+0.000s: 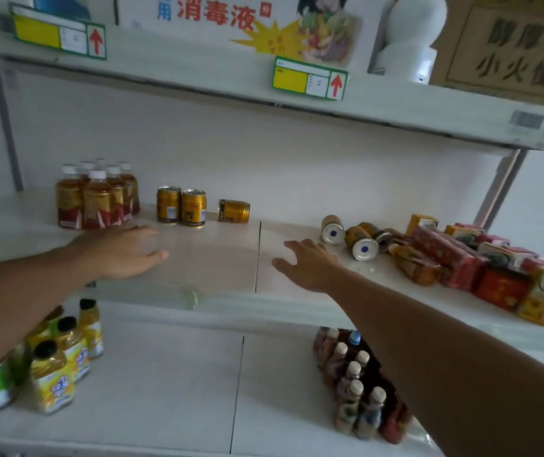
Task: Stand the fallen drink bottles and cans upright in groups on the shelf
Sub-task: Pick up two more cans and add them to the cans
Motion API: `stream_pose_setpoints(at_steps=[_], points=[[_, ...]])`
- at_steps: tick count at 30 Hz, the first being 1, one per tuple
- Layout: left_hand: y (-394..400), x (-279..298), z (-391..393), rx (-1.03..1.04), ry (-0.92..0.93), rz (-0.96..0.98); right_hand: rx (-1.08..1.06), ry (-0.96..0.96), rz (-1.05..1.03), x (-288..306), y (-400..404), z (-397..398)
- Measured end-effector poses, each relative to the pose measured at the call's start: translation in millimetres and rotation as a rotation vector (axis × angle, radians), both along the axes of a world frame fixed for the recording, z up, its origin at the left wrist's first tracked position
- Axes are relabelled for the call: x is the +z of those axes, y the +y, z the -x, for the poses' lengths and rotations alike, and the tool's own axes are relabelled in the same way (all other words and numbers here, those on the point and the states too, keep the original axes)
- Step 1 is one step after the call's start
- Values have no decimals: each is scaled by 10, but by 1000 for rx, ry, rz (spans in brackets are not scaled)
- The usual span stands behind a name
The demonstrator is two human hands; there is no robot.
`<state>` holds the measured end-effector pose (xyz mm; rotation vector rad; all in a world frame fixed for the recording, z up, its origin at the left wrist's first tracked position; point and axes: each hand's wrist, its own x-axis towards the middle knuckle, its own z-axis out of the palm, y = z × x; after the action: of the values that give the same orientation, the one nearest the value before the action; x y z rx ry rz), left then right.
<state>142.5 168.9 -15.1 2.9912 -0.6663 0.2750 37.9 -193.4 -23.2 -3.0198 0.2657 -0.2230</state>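
Note:
On the middle shelf (217,258), several tea bottles with white caps (96,199) stand grouped at the left. Two gold cans (181,209) stand upright beside them. A third gold can (233,211) lies on its side to their right. Further right, two cans (349,239) lie with their bottoms toward me, next to a fallen orange bottle (415,263). My left hand (125,250) hovers flat over the shelf in front of the bottles, holding nothing. My right hand (310,265) reaches forward, fingers apart, just left of the fallen cans.
Red and yellow drink cartons (494,275) are piled at the right of the middle shelf. The lower shelf holds yellow juice bottles (63,357) at left and dark bottles (359,387) at right. Boxes and price tags (310,79) sit on the upper shelf.

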Motion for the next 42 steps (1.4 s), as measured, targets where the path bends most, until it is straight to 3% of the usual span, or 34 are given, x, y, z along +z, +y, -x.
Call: stream_pose_setpoints(at_steps=[8, 12, 17, 21, 35, 42], points=[[-468, 306, 667, 88, -8, -29, 88, -51, -33, 3, -414, 364], [-810, 253, 913, 105, -15, -76, 163, -53, 40, -63, -628, 554], [-1198, 123, 1118, 190, -14, -116, 208, -87, -64, -59, -843, 559], [-1440, 139, 1134, 130, -30, -132, 237, -106, -37, -8, -980, 539], [-1793, 122, 166, -16, -87, -61, 130, -113, -84, -24, -886, -114], [-1796, 85, -675, -85, -116, 7, -7, -209, 14, 40, -843, -692]])
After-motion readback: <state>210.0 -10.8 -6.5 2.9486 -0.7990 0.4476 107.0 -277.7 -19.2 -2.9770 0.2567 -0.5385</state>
